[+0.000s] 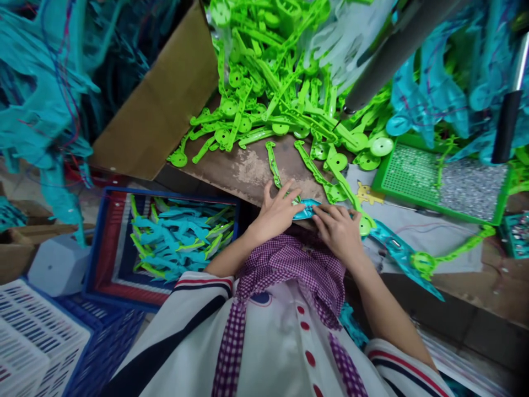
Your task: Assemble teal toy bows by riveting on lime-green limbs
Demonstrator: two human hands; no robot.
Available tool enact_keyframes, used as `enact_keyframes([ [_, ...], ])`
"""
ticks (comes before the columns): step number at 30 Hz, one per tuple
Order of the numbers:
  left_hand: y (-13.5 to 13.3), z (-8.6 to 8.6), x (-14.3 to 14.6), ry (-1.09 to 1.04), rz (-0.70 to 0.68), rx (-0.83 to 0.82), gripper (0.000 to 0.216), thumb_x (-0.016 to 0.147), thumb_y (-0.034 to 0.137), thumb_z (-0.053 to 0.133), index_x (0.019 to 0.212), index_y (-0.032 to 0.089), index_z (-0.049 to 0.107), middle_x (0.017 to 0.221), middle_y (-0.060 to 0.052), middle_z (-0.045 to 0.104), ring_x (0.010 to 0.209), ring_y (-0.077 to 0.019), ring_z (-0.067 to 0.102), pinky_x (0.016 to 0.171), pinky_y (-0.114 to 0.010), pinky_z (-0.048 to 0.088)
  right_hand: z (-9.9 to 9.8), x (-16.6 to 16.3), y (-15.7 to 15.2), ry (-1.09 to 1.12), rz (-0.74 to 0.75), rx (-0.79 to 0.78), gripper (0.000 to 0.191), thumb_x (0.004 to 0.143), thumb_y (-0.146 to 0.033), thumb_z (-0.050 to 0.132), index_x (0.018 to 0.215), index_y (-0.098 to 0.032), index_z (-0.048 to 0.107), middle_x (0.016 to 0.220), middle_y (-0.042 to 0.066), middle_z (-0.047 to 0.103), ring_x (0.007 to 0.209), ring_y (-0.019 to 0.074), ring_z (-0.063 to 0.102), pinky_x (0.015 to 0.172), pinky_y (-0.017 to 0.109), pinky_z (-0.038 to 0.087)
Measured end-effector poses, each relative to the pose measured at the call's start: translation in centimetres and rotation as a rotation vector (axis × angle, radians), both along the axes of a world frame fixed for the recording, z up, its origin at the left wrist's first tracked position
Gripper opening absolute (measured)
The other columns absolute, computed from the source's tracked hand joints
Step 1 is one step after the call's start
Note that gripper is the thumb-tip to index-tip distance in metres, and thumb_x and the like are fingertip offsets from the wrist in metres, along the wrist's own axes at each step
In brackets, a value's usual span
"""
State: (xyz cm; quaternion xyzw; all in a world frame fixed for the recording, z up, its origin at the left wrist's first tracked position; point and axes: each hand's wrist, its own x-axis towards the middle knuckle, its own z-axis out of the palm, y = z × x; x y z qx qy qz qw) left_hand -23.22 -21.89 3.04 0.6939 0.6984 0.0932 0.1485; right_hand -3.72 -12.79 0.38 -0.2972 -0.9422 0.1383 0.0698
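Note:
A small turquoise plastic part [306, 209] lies at the bench's front edge between my two hands. My left hand [278, 214] holds its left end, with the thumb and fingertips pressed on it. At its right end, the bent fingers of my right hand [339, 227] grip it. A slim green plastic arm [273, 164] runs under the fingers of my left hand. Beside my right hand, a long green arm with a round disc end [366, 225] touches a longer turquoise piece [392, 245]. My palms hide part of what lies under them.
A heap of green plastic arms [264, 71] covers the back of the bench [248, 171]. To the right stands a green tray of small screws [473, 184]; a dark tool [384, 55] hangs above. A blue-rimmed crate [109, 242] of assembled pieces sits left, below a cardboard flap [165, 94].

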Motion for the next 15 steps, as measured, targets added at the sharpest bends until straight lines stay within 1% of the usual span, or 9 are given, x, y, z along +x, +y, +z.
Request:
enact_keyframes([
  [3,0.1,-0.4,0.1,0.002,-0.015,0.011,0.042,0.094,0.008,0.055,0.122,0.035,0.072,0.151,-0.007,0.056,0.153,-0.0325,0.032,0.121,-0.072,0.014,0.2,0.0,0.2,-0.046,0.02,0.042,0.043,0.106,-0.042,0.037,0.127,-0.024,0.07,0.122,0.009,0.073,0.105,0.0262,0.058,0.089,0.045,0.031],
  [6,-0.1,-0.8,0.3,-0.004,-0.002,-0.001,0.043,0.094,0.008,0.054,0.123,0.035,0.072,0.15,-0.007,0.057,0.153,-0.0318,0.032,0.121,-0.072,0.014,0.3,0.1,-0.4,-0.064,0.023,0.072,0.044,0.107,-0.039,0.033,0.133,-0.023,0.065,0.127,0.011,0.072,0.109,0.027,0.058,0.092,0.047,0.032],
  [9,-1.1,-0.8,0.4,-0.044,0.049,0.035,0.049,0.095,0.008,0.053,0.13,0.039,0.068,0.157,-0.006,0.049,0.153,-0.0315,0.032,0.12,-0.071,0.016,-0.1,0.9,-1.3,-0.042,0.024,0.085,0.046,0.106,-0.036,0.035,0.144,-0.022,0.057,0.136,0.013,0.067,0.116,0.0289,0.057,0.095,0.048,0.033],
  [11,-2.2,-0.4,-0.4,-0.099,0.122,0.156,0.047,0.098,0.014,0.053,0.135,0.039,0.064,0.161,-0.005,0.044,0.152,-0.0301,0.033,0.121,-0.067,0.021,-0.4,1.5,-1.7,-0.009,0.017,0.076,0.048,0.106,-0.038,0.037,0.148,-0.021,0.052,0.138,0.014,0.066,0.119,0.0302,0.057,0.095,0.049,0.033],
  [12,-2.6,-0.1,-1.1,-0.14,0.172,0.237,0.043,0.099,0.018,0.054,0.137,0.038,0.063,0.161,-0.006,0.044,0.151,-0.0288,0.036,0.122,-0.063,0.025,-0.4,1.6,-1.8,0.014,0.01,0.069,0.049,0.105,-0.039,0.039,0.149,-0.02,0.051,0.138,0.015,0.066,0.119,0.0307,0.058,0.095,0.049,0.033],
  [14,-2.8,0.4,-3.3,-0.247,0.291,0.402,0.036,0.101,0.029,0.054,0.136,0.032,0.063,0.153,-0.009,0.052,0.144,-0.0259,0.046,0.12,-0.054,0.034,-0.1,1.2,-1.9,0.081,-0.021,0.061,0.049,0.105,-0.04,0.041,0.148,-0.019,0.052,0.135,0.016,0.066,0.118,0.0308,0.06,0.095,0.048,0.034],
  [15,-2.3,0.5,-4.6,-0.309,0.349,0.467,0.034,0.102,0.033,0.055,0.133,0.03,0.065,0.147,-0.009,0.057,0.139,-0.0247,0.051,0.118,-0.05,0.039,0.2,0.6,-1.9,0.123,-0.038,0.06,0.047,0.105,-0.04,0.042,0.146,-0.02,0.053,0.133,0.016,0.067,0.117,0.0301,0.061,0.095,0.047,0.034],
])
